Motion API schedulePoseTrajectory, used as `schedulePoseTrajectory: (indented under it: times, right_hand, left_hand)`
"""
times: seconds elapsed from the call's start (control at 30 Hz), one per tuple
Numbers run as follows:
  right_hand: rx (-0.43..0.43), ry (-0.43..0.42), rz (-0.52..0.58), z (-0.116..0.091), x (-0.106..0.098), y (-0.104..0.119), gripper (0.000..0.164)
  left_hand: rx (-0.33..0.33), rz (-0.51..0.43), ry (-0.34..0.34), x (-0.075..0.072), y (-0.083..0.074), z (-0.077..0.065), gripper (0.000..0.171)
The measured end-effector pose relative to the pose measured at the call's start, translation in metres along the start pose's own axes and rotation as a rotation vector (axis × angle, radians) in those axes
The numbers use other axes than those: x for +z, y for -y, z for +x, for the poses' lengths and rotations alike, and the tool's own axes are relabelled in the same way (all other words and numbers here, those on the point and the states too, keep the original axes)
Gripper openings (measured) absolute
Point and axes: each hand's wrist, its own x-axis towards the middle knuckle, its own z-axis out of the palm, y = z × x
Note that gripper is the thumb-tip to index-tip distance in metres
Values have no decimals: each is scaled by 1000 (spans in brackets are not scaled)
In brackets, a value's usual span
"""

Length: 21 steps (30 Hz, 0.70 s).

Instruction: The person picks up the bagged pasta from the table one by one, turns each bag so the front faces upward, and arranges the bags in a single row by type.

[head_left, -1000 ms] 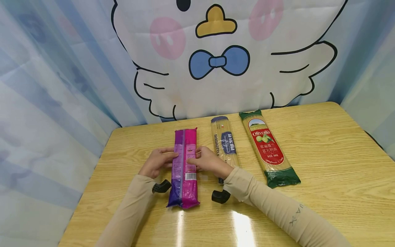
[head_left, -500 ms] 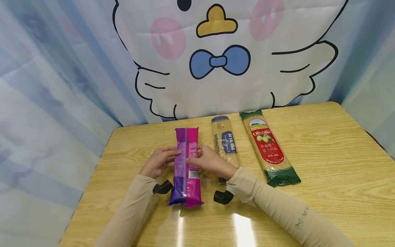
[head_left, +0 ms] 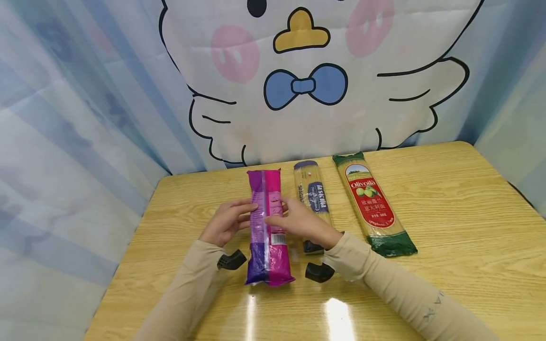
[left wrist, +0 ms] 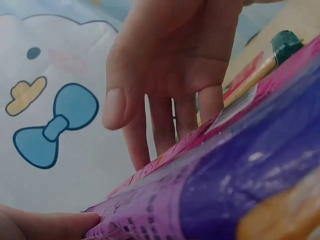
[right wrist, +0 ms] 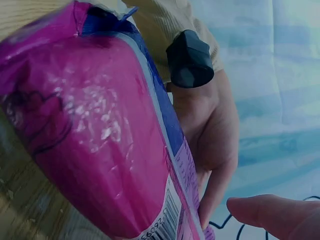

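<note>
A long pink and purple plastic packet (head_left: 268, 255), back seam and barcode showing, is held between the two hands in the head view. My left hand (head_left: 227, 221) grips its left edge, thumb on top. From the right side, my right hand (head_left: 306, 221) holds the opposite edge, its thumb over the pink half. In the left wrist view the packet (left wrist: 240, 155) slants up to the right, with the right hand (left wrist: 175, 55) beyond it. The right wrist view shows the pink face of the packet (right wrist: 105, 135) close up and the left hand (right wrist: 212, 130) behind it.
A blue-labelled spaghetti pack (head_left: 316, 195) lies just right of the held packet, partly behind the right hand and wrist. Farther right is a green-ended spaghetti pack with a red label (head_left: 372, 203). A cartoon curtain (head_left: 303, 128) hangs along the back edge of the wooden table (head_left: 460, 203).
Both hands have shifted slightly to the right with the packet between them. Its far end has moved farther back, and the packet leans a little more than before. The two spaghetti packs stay put.
</note>
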Motion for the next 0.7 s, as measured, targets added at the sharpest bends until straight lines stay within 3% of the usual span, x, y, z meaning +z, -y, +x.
schedulePoseTrajectory:
  times: [0.5, 0.7]
  right_hand:
    - [16, -39, -68, -5, -15, 1, 74]
    - [-7, -34, -57, -8, -21, 3, 70]
  left_hand:
    - [10, -42, -9, 21, -6, 1, 45]
    - [18, -62, -6, 28, -8, 3, 47]
